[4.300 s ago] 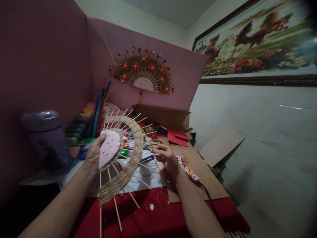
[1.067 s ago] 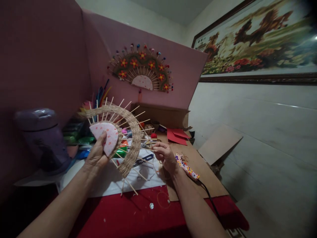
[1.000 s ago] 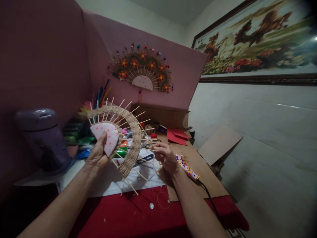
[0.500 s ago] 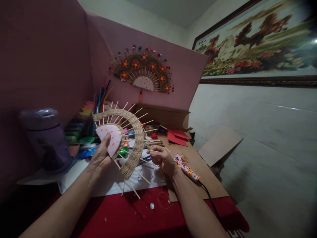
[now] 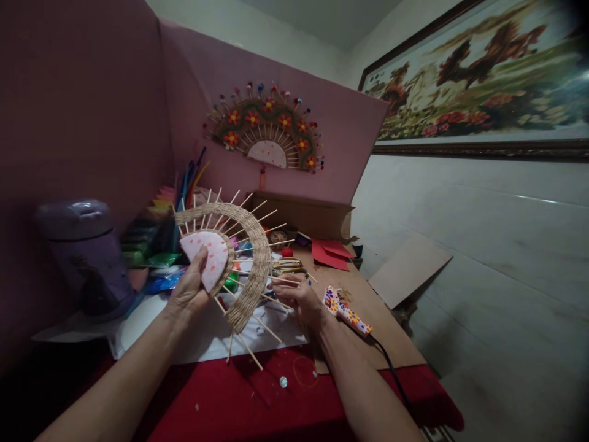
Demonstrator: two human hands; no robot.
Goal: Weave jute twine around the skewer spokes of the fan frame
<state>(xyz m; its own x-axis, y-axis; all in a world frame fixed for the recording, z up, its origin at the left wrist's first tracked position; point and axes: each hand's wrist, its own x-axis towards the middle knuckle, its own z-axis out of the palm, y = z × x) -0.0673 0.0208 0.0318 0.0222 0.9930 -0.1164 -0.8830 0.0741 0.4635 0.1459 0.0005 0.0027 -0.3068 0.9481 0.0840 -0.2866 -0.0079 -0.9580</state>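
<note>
My left hand [image 5: 191,287] grips a half-round craft fan by its white spotted centre piece [image 5: 212,258], thumb on the front and fingers behind. Around that piece arches a woven twine band [image 5: 258,264], with thin wooden sticks [image 5: 265,326] fanning out through it. At the band's right edge, my right hand [image 5: 299,298] has its fingers closed around one of the sticks; part of the stick is hidden by them. Right of that hand lies a flower-patterned glue gun [image 5: 347,312] with a black cord.
A finished fan [image 5: 267,132] with flowers hangs on the pink board [image 5: 345,141]. Left stands a purple canister [image 5: 87,258]. Red paper sheets [image 5: 332,253] lie on a cardboard sheet [image 5: 368,294]; a small clear piece [image 5: 283,382] is on the red cloth [image 5: 230,399].
My right hand's fingers have slid slightly left along the stick, closer to the twine band. The fan has shifted very slightly right; my left hand keeps its grip.
</note>
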